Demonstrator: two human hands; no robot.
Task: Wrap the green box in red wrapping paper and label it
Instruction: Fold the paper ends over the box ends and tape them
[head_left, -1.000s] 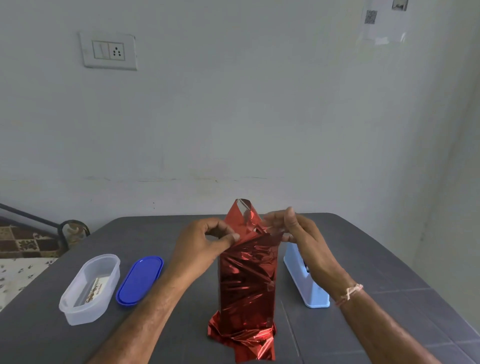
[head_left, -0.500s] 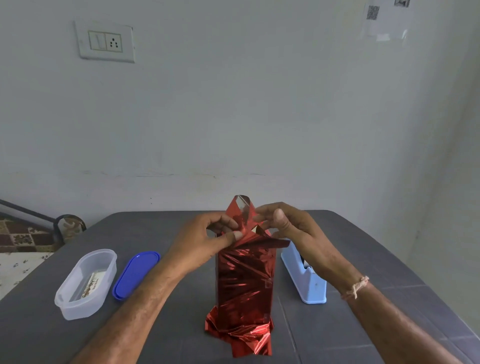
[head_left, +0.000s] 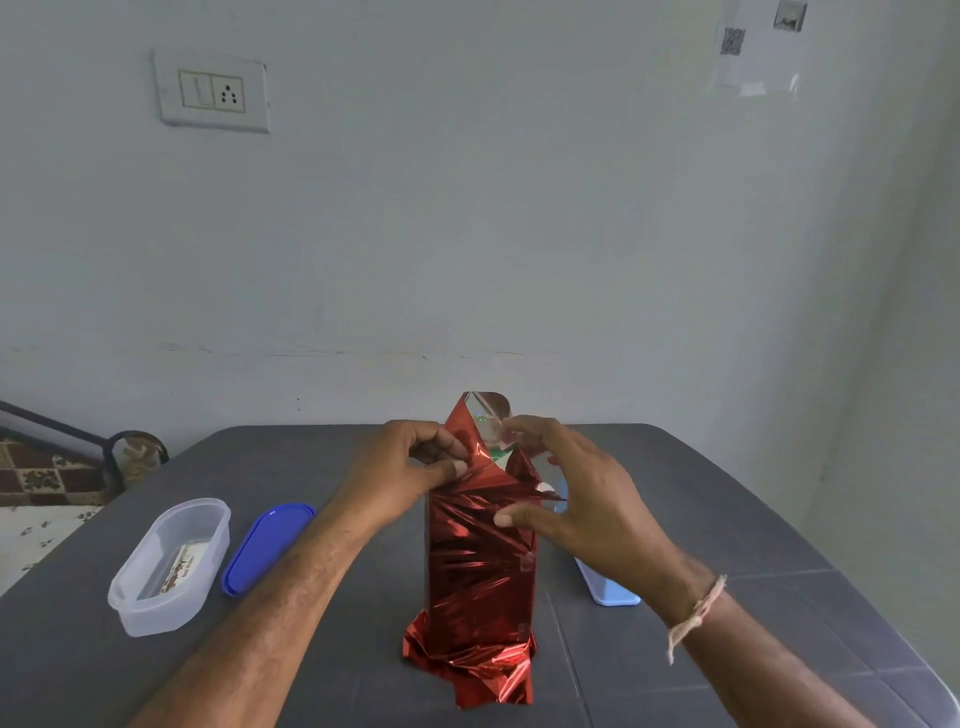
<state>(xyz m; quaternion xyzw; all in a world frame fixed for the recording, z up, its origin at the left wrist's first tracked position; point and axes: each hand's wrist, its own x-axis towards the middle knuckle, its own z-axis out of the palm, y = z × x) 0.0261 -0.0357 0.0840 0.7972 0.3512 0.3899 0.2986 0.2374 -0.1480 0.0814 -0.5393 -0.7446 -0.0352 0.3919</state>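
One wide-angle camera, worn on the person's head, looks forward and slightly down across the grey surface toward the white wall at 12 o'clock. It sits close: forearms enter from 7 and 5 o'clock, and the left hand and right hand meet at the red wrapping paper just below centre. The wall fills the upper half.

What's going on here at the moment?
A person is wrapping an upright box in red paper on the table. The left hand pinches a fold at the top, and the right hand is open against the paper's top right side. The top is not closed, so a bit of green shows. The paper at the bottom is crumpled under. No label is visible. A dispenser sits to the right, a tub and lid to the left.
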